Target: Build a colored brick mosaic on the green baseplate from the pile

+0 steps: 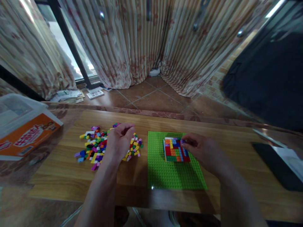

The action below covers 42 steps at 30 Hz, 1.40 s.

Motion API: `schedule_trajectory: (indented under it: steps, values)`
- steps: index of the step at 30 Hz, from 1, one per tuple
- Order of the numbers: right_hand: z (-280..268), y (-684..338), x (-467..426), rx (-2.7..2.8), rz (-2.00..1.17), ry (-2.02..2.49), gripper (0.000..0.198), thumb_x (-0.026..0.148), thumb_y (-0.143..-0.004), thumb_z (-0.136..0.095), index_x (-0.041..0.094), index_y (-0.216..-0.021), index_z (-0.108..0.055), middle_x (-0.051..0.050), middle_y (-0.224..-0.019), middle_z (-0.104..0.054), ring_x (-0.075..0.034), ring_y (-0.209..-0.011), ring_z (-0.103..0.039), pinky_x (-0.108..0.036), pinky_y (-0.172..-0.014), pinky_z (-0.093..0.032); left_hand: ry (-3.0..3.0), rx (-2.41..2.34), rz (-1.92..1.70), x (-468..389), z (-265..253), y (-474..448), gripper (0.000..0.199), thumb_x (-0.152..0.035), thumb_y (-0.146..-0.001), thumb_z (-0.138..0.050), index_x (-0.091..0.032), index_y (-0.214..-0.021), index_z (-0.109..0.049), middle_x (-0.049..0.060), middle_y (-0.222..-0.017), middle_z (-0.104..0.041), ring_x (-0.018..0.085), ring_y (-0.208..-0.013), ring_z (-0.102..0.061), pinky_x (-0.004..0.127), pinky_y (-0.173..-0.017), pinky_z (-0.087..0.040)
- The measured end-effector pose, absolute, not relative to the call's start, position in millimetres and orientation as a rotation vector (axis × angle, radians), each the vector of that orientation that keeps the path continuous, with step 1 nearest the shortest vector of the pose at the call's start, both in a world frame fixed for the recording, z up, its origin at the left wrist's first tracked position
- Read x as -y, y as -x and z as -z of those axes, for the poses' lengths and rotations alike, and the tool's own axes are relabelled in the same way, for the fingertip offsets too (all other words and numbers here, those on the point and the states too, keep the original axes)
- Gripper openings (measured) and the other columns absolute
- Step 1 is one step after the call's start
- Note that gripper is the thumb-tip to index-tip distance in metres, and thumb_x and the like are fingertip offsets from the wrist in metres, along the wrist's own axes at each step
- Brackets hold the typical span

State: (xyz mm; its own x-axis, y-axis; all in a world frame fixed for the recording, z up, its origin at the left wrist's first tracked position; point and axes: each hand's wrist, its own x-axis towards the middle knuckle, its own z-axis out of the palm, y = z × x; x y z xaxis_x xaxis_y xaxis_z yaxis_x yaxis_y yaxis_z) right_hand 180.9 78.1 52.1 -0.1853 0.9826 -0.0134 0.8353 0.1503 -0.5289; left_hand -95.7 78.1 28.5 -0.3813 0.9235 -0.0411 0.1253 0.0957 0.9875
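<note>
A block of multicoloured toy bricks (174,151) stands on the green studded baseplate (163,178). My right hand (201,148) is at the block's upper right corner, its thumb and fingertips closed on a small purple brick (182,142) against the top. To the left, my left hand (119,138) is held over a loose pile of small bricks (98,145) in many colours. Its fingers are curled together, and what they hold, if anything, is hidden. Part of the pile is covered by my left hand and forearm.
All this lies on a wooden table (132,183). At the left stands a clear plastic box with an orange label (30,135). A dark flat object (272,160) with white paper (288,160) lies at the right end. Beyond the table hang striped curtains (132,47).
</note>
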Motion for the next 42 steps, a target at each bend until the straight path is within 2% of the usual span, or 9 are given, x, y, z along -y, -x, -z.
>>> schedule_trajectory:
  steps: [7,14,21,31,36,42]
  values:
    - [-42,-180,-77,2.12,-0.626,1.739,0.019,0.034,-0.082,-0.056,0.024,-0.089,-0.071,0.0,-0.074,-0.069,-0.014,-0.064,-0.06,-0.027,-0.061,-0.042,-1.066,-1.61,-1.349,-78,-29,92,0.021,-0.029,-0.069,-0.07,-0.017,-0.086,-0.075,0.001,-0.075,-0.072,0.014,-0.065,-0.062,0.021,-0.058,-0.047]
    - [-41,-177,-77,2.113,-0.623,1.703,0.019,0.031,-0.082,-0.056,0.024,-0.09,-0.071,-0.001,-0.08,-0.071,-0.015,-0.069,-0.061,-0.028,-0.066,-0.044,-1.079,-1.619,-1.328,-77,-34,90,0.018,-0.028,-0.069,-0.069,-0.016,-0.082,-0.075,0.002,-0.077,-0.072,0.014,-0.067,-0.062,0.022,-0.062,-0.048]
    - [-40,-172,-79,2.081,-0.648,1.725,0.02,0.027,-0.082,-0.056,0.023,-0.096,-0.07,-0.001,-0.081,-0.072,-0.016,-0.072,-0.063,-0.029,-0.067,-0.046,-1.136,-1.635,-1.31,-78,-28,91,0.021,-0.029,-0.072,-0.067,-0.016,-0.087,-0.074,0.002,-0.078,-0.072,0.014,-0.069,-0.062,0.023,-0.064,-0.049]
    - [-35,-179,-80,1.994,-0.7,1.7,0.022,0.031,-0.082,-0.058,0.024,-0.1,-0.068,-0.002,-0.083,-0.074,-0.017,-0.074,-0.067,-0.031,-0.069,-0.05,-1.164,-1.653,-1.285,-76,-33,89,0.024,-0.029,-0.073,-0.065,-0.014,-0.089,-0.074,0.002,-0.074,-0.07,0.013,-0.064,-0.06,0.022,-0.058,-0.045]
    - [-34,-181,-84,1.813,-0.54,1.732,0.025,0.038,-0.084,-0.055,0.02,-0.096,-0.069,-0.005,-0.085,-0.074,-0.017,-0.073,-0.067,-0.032,-0.07,-0.052,-1.183,-1.665,-1.282,-77,-30,89,0.024,-0.029,-0.073,-0.065,-0.013,-0.088,-0.074,0.002,-0.075,-0.07,0.013,-0.064,-0.06,0.022,-0.059,-0.046]
    - [-19,-172,-89,1.839,-0.436,1.723,0.038,0.046,-0.086,-0.05,0.016,-0.102,-0.068,-0.012,-0.106,-0.071,-0.023,-0.094,-0.065,-0.04,-0.086,-0.05,-1.234,-1.679,-1.26,-77,-29,90,0.025,-0.032,-0.075,-0.064,-0.014,-0.09,-0.074,0.001,-0.071,-0.069,0.013,-0.063,-0.059,0.021,-0.058,-0.046]
